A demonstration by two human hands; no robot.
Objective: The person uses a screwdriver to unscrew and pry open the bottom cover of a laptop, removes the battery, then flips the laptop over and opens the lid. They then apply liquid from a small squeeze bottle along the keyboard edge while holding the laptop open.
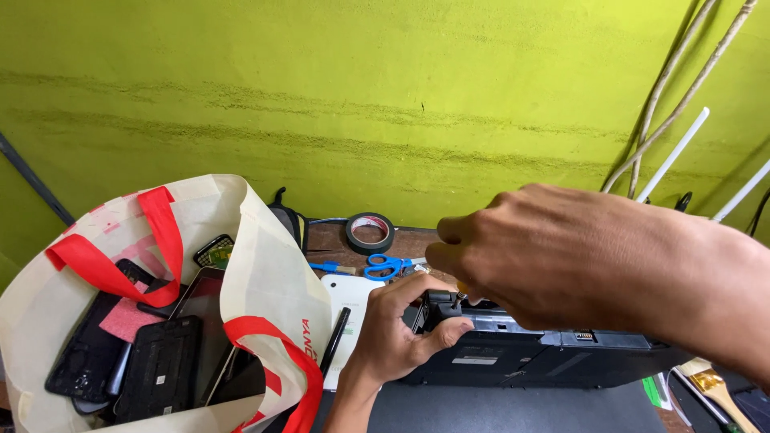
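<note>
Black device (pixel 521 353) under both hands

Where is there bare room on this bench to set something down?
Bare patches: dark surface in front of the black device, and brown bench left of the tape roll. Crowded: around the scissors, white tablet, bag, both hands.

Left hand (pixel 393 333) grips the corner of a black device (pixel 529 349) on the table (pixel 333 236). Right hand (pixel 553 252) holds a small tool against it. Blue scissors (pixel 387 265) lie behind.
</note>
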